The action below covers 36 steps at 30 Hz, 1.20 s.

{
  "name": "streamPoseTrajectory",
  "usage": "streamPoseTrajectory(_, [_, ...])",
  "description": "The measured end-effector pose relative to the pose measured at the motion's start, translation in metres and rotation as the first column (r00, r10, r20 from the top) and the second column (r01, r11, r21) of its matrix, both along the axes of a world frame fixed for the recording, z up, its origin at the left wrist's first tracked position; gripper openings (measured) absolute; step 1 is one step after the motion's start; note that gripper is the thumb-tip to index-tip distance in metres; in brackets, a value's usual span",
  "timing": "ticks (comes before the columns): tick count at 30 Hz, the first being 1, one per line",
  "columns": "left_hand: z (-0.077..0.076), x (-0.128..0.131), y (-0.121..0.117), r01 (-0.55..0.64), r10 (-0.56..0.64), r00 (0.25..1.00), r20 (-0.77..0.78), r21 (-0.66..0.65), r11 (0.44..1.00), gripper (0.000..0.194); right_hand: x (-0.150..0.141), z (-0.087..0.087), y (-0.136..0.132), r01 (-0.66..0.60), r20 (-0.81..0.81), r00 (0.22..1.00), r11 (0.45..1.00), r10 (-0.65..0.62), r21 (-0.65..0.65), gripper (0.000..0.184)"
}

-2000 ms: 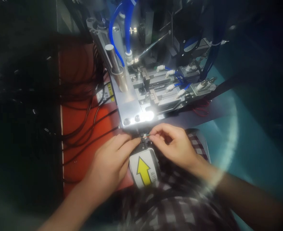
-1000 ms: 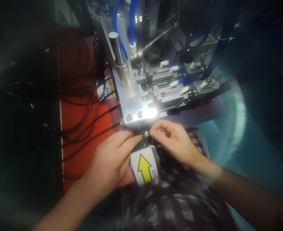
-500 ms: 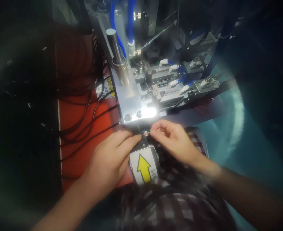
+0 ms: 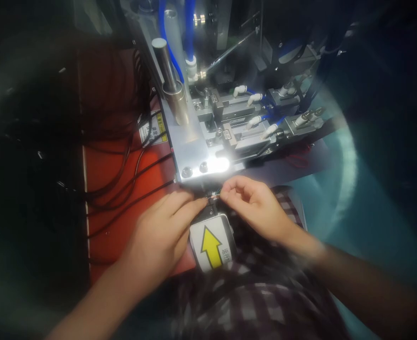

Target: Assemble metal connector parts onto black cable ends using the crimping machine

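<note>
Your right grip (image 4: 258,204) pinches the thin wires (image 4: 214,196) just beside your left grip (image 4: 166,224), whose hold I cannot tell. They look light, soft and easily kinked; pinch near the ends.

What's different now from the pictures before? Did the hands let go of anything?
Only the view shifted a little: the metal machine sits slightly higher in the picture. I can't see anything being let go. The right hand still pinches the thin wires, the left hand stays beside them, and the yellow arrow still points toward the machine.
</note>
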State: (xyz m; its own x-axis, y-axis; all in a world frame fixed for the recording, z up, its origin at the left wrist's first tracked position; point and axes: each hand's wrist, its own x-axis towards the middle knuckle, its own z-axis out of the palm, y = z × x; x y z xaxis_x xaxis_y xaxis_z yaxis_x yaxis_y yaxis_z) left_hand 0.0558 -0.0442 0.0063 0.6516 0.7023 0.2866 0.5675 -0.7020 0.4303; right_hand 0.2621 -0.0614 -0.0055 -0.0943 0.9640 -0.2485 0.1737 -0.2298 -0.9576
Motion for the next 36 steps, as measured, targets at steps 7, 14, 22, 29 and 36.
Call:
streamPoseTrajectory(7, [-0.0021, -0.0018, -0.0006, -0.009, 0.009, 1.0, -0.005, -0.008, 1.0, 0.028, 0.0013, 0.0015, 0.0004, -0.01, 0.0, 1.0, 1.0, 0.01, -0.006, 0.007])
streamPoseTrajectory(14, [0.0001, -0.001, -0.0008, -0.004, 0.004, 1.0, -0.012, -0.004, 1.0, 0.027, 0.0013, -0.0008, 0.0004, -0.01, 0.021, 1.0, 1.0, 0.01, 0.0, 0.007])
streamPoseTrajectory(22, [-0.0007, -0.0013, -0.0005, -0.013, 0.013, 1.0, -0.017, 0.006, 1.0, 0.027, -0.0003, 0.002, -0.0012, -0.013, 0.023, 1.0, 1.0, 0.013, 0.002, 0.007])
streamPoseTrajectory(29, [-0.0007, -0.0021, -0.0014, -0.01, 0.01, 1.0, -0.028, -0.005, 1.0, 0.028, 0.001, 0.0018, -0.0008, -0.021, 0.025, 0.999, 1.0, 0.022, -0.011, 0.008])
streamPoseTrajectory(36, [-0.0001, -0.0022, -0.0003, -0.015, 0.015, 1.0, -0.024, 0.008, 1.0, 0.028, -0.0004, 0.002, -0.0005, -0.007, 0.079, 0.997, 1.0, 0.008, -0.013, 0.008])
